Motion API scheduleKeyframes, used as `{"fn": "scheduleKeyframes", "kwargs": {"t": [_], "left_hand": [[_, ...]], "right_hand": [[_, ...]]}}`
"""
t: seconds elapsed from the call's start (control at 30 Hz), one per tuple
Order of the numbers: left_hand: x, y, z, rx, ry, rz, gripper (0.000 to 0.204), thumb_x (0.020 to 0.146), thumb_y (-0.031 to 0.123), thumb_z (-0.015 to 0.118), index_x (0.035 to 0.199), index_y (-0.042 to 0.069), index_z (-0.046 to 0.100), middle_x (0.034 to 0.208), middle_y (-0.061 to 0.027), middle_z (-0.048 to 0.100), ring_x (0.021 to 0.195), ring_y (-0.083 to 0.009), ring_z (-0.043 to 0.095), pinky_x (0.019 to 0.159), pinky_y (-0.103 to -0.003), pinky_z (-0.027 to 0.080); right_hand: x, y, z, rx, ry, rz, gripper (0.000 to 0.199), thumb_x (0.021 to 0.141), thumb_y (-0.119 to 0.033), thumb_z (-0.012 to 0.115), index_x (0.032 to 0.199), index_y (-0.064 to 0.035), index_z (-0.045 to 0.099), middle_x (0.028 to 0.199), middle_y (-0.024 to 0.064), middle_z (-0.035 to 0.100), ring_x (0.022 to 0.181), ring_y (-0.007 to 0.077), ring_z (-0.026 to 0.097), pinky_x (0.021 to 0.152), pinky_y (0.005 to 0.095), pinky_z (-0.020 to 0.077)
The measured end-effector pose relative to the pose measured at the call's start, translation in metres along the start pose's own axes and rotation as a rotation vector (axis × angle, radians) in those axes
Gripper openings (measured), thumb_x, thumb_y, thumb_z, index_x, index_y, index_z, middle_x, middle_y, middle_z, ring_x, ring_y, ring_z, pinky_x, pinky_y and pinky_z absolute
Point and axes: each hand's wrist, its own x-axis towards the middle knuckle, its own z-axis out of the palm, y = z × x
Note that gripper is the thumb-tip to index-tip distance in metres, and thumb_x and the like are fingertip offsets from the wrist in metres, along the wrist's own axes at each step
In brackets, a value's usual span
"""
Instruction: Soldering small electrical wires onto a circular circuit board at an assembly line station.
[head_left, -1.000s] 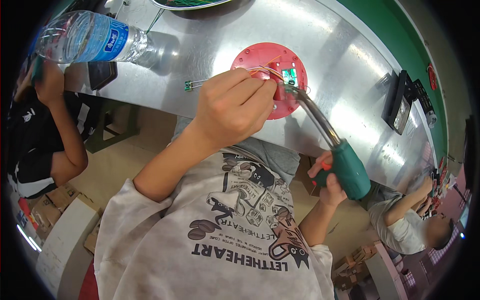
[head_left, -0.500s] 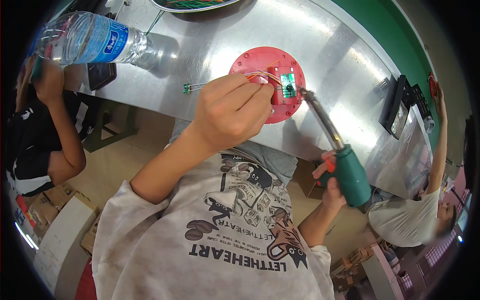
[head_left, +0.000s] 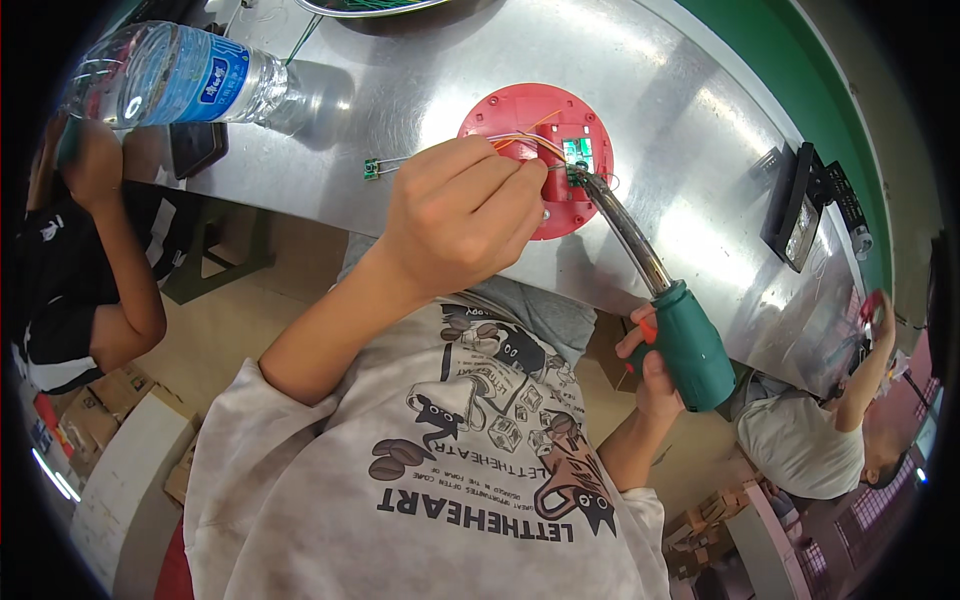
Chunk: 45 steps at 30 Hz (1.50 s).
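A round red plastic housing (head_left: 500, 105) lies on the metal table, with a small green circuit board (head_left: 578, 150) set in its right half. Orange and purple wires (head_left: 525, 138) loop across it. My left hand (head_left: 462, 215) is closed over the housing's left part, its fingertips pinching a thin wire beside the board; the fingers hide most of the wire. With my right hand (head_left: 655, 375) I grip a green-handled soldering gun (head_left: 695, 345). Its metal barrel slants up and left, and the tip meets the board. A tiny green board (head_left: 371, 169) on pale wires lies left of my left hand.
At the far left a large water bottle (head_left: 190, 80) lies on its side near a dark phone (head_left: 198, 148). A tray rim (head_left: 385, 10) shows at the back. A black device (head_left: 797, 215) stands at the right. Other people sit at both sides.
The soldering gun's tip has moved left from the housing's right edge onto the circuit board. My left hand stays nearly in place. The person at right has lowered an arm.
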Motion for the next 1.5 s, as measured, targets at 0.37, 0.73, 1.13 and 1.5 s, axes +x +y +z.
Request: {"fn": "scheduleKeyframes", "kwargs": {"t": [0.37, 0.73, 1.13, 1.5], "left_hand": [[-0.003, 0.000, 0.000, -0.011, -0.005, -0.007, 0.012, 0.064, 0.002, 0.072, 0.075, 0.002, 0.066, 0.066, -0.0032, 0.057, 0.058, -0.0185, 0.055, 0.048, -0.030, 0.044], [0.004, -0.002, 0.000, -0.029, -0.009, 0.013, 0.013, 0.065, 0.002, 0.072, 0.078, 0.002, 0.068, 0.068, -0.0038, 0.059, 0.059, -0.0187, 0.057, 0.049, -0.030, 0.045], [0.010, 0.007, -0.008, 0.011, -0.117, -0.030, 0.018, 0.065, 0.001, 0.073, 0.082, 0.001, 0.067, 0.071, -0.0063, 0.061, 0.060, -0.0215, 0.058, 0.052, -0.032, 0.047], [0.014, 0.010, -0.004, -0.009, -0.102, -0.067, 0.011, 0.073, 0.002, 0.071, 0.082, 0.003, 0.064, 0.077, -0.0082, 0.063, 0.066, -0.0252, 0.059, 0.058, -0.036, 0.050]], "right_hand": [[-0.006, 0.001, -0.011, -0.066, -0.056, 0.067, 0.049, 0.087, -0.036, 0.072, 0.104, 0.0073, 0.058, 0.094, 0.0200, 0.062, 0.059, 0.0217, 0.063, 0.052, 0.0320, 0.0510], [0.028, 0.006, -0.032, 0.085, -0.081, -0.141, 0.051, 0.097, -0.037, 0.056, 0.115, 0.0100, 0.049, 0.106, 0.0272, 0.057, 0.057, 0.0234, 0.061, 0.049, 0.0344, 0.0514], [0.047, 0.025, -0.031, 0.540, 0.163, -0.115, 0.045, 0.103, -0.036, 0.040, 0.113, 0.0066, 0.051, 0.103, 0.0219, 0.057, 0.049, 0.0159, 0.053, 0.044, 0.0296, 0.0472], [0.046, 0.024, -0.034, 0.652, 0.165, -0.067, 0.045, 0.103, -0.038, 0.040, 0.110, 0.0052, 0.052, 0.103, 0.0189, 0.057, 0.049, 0.0145, 0.052, 0.043, 0.0286, 0.0472]]}}
